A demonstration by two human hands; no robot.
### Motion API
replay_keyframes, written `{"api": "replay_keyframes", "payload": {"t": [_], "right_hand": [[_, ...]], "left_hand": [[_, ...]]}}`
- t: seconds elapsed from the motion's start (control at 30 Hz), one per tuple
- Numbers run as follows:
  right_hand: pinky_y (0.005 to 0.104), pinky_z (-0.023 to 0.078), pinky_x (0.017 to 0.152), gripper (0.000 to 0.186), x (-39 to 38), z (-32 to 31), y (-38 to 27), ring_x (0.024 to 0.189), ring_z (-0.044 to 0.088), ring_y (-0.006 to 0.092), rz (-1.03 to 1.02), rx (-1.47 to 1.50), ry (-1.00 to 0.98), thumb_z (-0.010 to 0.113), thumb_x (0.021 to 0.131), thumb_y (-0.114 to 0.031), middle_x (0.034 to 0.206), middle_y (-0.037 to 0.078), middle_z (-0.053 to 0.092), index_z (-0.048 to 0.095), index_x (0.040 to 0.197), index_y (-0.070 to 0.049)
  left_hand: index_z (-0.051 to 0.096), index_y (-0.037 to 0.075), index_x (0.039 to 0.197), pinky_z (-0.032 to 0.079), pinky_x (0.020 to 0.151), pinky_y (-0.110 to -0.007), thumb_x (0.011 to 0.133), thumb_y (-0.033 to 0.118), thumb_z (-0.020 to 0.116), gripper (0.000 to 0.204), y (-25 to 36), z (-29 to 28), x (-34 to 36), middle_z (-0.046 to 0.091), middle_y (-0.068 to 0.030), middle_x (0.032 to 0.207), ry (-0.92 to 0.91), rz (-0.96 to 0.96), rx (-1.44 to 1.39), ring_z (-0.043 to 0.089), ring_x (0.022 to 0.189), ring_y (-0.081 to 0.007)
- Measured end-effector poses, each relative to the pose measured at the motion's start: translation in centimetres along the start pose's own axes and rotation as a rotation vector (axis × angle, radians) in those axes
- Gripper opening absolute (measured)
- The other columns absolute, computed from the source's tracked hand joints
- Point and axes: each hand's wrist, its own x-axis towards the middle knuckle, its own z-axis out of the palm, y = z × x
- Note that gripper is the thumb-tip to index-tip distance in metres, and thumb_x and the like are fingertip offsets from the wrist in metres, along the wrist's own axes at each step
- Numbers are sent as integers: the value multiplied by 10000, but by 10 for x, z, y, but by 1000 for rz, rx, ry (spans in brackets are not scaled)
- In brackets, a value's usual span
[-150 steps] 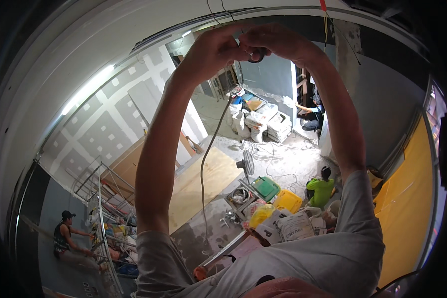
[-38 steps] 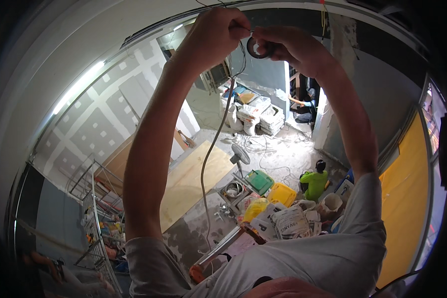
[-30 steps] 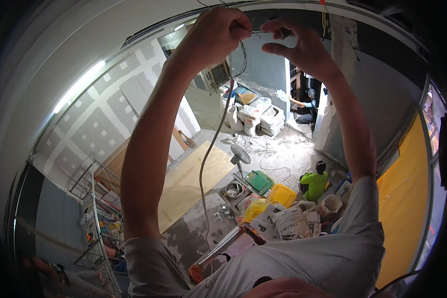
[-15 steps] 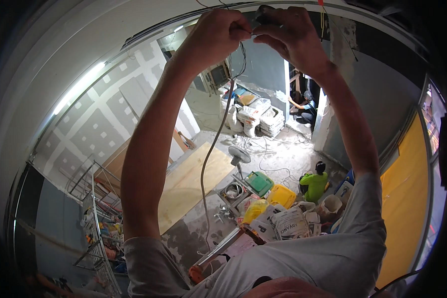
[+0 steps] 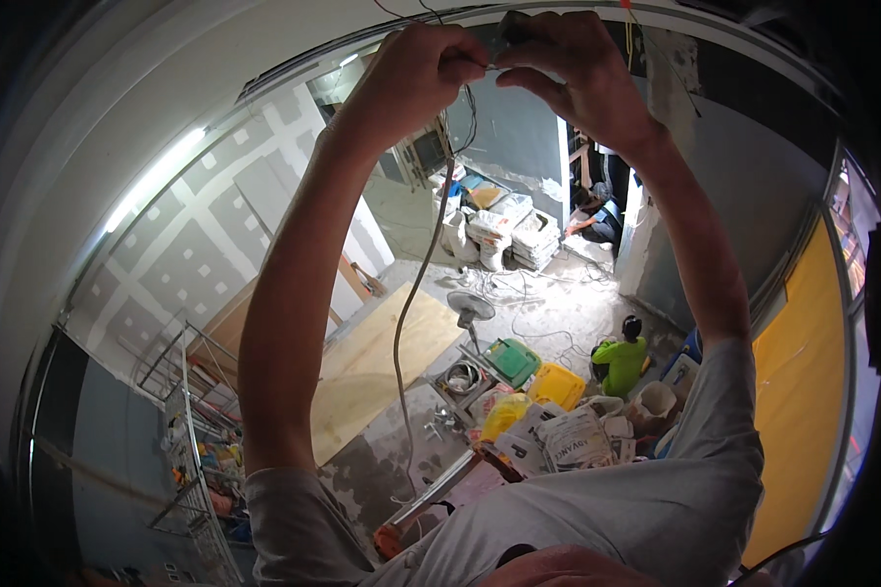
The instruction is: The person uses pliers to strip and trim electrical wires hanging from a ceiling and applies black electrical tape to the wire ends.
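Note:
Both of my arms reach up to the ceiling line. My left hand (image 5: 423,67) is closed in a pinch on a thin wire (image 5: 490,67), whose short end pokes out between my two hands. My right hand (image 5: 579,70) faces it, thumb and fingers curled close to that wire end. A dark, rounded object (image 5: 512,26) is tucked in the right hand's fingers; its kind cannot be made out. Below the left hand, dark thin wires (image 5: 473,122) loop down beside a long grey cable (image 5: 413,293) that hangs to the floor.
Far below, a person in bright green (image 5: 620,364) crouches near a yellow lid (image 5: 556,386) and green lid (image 5: 512,361). Another person (image 5: 602,215) crouches in the doorway. Stacked sacks (image 5: 504,230), a fan (image 5: 471,307), plywood (image 5: 382,367) and metal scaffolding (image 5: 194,450) stand around.
My hands have shifted slightly left, still close together at the wire. The person in the doorway has bent lower, with an arm reaching down.

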Motion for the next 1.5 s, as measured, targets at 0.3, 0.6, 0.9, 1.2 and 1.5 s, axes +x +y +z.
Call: {"api": "replay_keyframes", "payload": {"t": [0.3,0.6,0.9,1.2,1.5], "right_hand": [[301,476,719,210,23,11,17,756,621,97,876,496,-642,777,850,-319,819,3,672,732,891,-118],[258,454,755,270,10,28,47,803,590,103,894,993,-618,744,886,-352,876,8,652,700,980,-102],[392,384,845,294,-8,7,-3,940,565,220,218,59,88,876,717,-246,969,57,607,726,947,-141],[322,504,871,244,-8,13,7,849,626,141,-50,-177,203,832,804,-201,936,12,687,736,1021,-143],[399,349,848,235,-6,21,15,903,555,220,-51,51,224,856,724,-201,1018,55,618,794,951,-199]], "left_hand": [[708,25,991,535,740,-307,899,78,693,107,-7,5,-3,718,-77,854,27,90,95,685,771,-159],[706,27,1002,508,730,-298,893,103,709,133,-3,-4,-1,714,-67,835,-2,30,48,661,780,-128],[712,30,997,503,712,-300,885,117,714,141,-5,-5,2,703,-61,797,0,59,28,632,726,-124],[712,24,1000,499,721,-293,897,131,708,148,-1,-10,2,708,-41,809,-40,-3,-73,626,742,-102],[716,43,994,504,732,-296,886,119,722,133,-1,-6,-1,710,-55,819,-5,46,18,641,750,-119]]}}
